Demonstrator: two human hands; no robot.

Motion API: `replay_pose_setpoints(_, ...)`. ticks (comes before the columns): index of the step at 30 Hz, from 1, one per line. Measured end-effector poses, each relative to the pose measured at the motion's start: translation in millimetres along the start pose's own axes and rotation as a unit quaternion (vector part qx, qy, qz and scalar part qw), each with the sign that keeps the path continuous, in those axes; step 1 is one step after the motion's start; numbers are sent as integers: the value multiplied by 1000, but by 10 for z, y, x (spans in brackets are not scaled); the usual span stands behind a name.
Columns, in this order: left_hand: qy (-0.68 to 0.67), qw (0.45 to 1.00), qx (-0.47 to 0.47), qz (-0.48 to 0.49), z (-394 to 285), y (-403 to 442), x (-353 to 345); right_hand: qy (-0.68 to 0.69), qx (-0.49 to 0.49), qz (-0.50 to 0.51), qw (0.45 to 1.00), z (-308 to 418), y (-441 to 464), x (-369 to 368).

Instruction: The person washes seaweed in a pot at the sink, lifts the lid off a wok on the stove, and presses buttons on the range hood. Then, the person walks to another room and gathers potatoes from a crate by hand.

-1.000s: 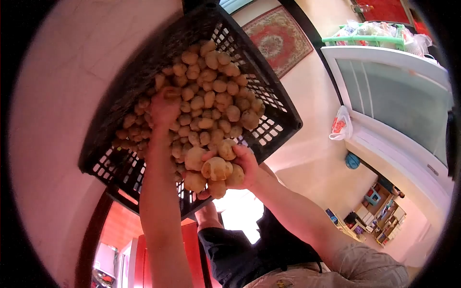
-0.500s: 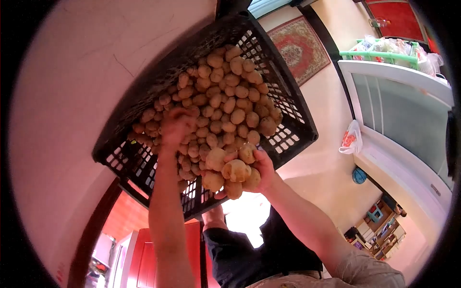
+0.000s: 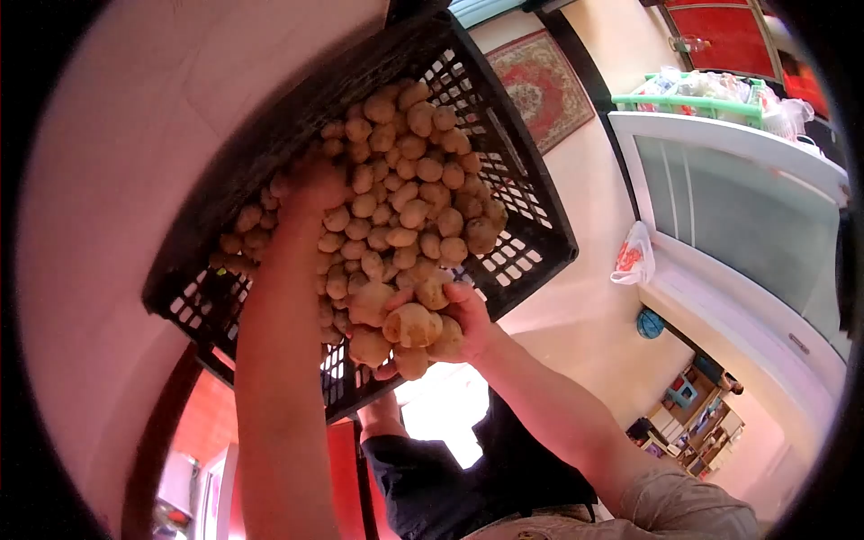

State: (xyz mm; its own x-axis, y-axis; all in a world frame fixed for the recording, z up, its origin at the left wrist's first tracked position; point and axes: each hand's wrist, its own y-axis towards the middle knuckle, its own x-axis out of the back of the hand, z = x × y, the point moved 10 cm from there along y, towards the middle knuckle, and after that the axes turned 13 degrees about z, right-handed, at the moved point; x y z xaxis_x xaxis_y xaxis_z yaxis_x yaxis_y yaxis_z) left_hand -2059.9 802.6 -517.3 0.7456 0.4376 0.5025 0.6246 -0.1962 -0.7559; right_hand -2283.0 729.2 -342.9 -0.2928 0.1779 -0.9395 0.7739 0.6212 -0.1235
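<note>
A black plastic crate (image 3: 537, 184) with slotted walls holds a heap of brown potatoes (image 3: 414, 213). Several larger potatoes (image 3: 411, 326) rest bunched in my right hand (image 3: 468, 326), at the crate's near side, with the fingers curled around them. Toward the back left of the heap, my left hand (image 3: 312, 186) reaches down onto the potatoes. Its fingers are dark and mostly hidden from me, so whether it grips one is unclear.
A patterned rug (image 3: 540, 88) lies on the floor beyond the crate. To the right stands a white-framed glass panel (image 3: 729, 193), with a green basket (image 3: 693, 106) of plastic items above it. A white plastic bag (image 3: 634, 255) and a blue ball (image 3: 649, 323) are nearby.
My left hand has moved from the middle-left of the heap toward its back left. The right hand still cradles its potatoes. The whole view has shifted slightly.
</note>
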Motion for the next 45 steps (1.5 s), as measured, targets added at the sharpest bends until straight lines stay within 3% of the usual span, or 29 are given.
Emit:
replay_pose_setpoints(1,121,984,46,119,-221,-242,-94,-1,2,0,1000,2,5,-8)
replay_pose_setpoints(3,236,939,86,233,-309,-418,-226,8,8,5,1000,12,22,-38)
replay_pose_setpoints(9,221,928,23,298,-354,-380,-483,-7,24,17,1000,51,23,-28)
replay_pose_setpoints(11,433,799,-50,415,-234,-467,-918,5,25,13,1000,39,28,-49)
replay_pose_setpoints(12,438,795,-49,417,-203,-684,-925,8,30,17,999,40,25,-63)
replay_pose_setpoints(13,378,883,-108,257,-444,-918,-662,15,30,15,999,39,25,-56)
replay_pose_setpoints(15,307,933,-166,86,-810,-1065,-164,22,33,16,999,57,35,-75)
replay_pose_setpoints(17,278,955,-48,96,-854,-737,113,49,38,-3,998,45,24,-63)
replay_pose_setpoints(19,146,985,-94,13,-1400,-702,412,52,32,27,998,38,53,-137)
replay_pose_setpoints(21,215,961,-172,-2,-1585,-252,285,10,22,23,999,25,32,-104)
replay_pose_setpoints(25,329,937,-85,81,-1481,143,-8,25,30,16,999,22,24,-108)
replay_pose_setpoints(28,391,908,-149,26,-1391,179,-24,18,33,23,999,72,39,-156)
replay_pose_setpoints(29,430,886,-94,146,-1110,182,-227,5,33,14,999,93,37,-165)
replay_pose_setpoints(30,462,846,-34,265,-866,0,-379,-5,35,5,999,82,29,-175)
replay_pose_setpoints(34,466,860,1,208,-1026,-711,-118,-10,47,0,999,103,27,-149)
replay_pose_setpoints(37,523,820,-4,234,-659,-987,-166,-9,42,61,997,87,35,-190)
replay_pose_setpoints(38,426,880,12,211,-222,-869,-167,-9,45,66,997,97,44,-219)
replay_pose_setpoints(40,325,927,26,186,-70,-789,-112,54,51,28,997,73,31,-166)
replay_pose_setpoints(42,406,909,3,95,-424,-841,93,31,42,55,997,65,31,-147)
replay_pose_setpoints(44,213,975,-49,35,-833,-652,185,9,29,79,996,25,25,-136)
replay_pose_setpoints(45,183,979,-77,36,-1012,-469,105,-6,29,66,997,31,11,-114)
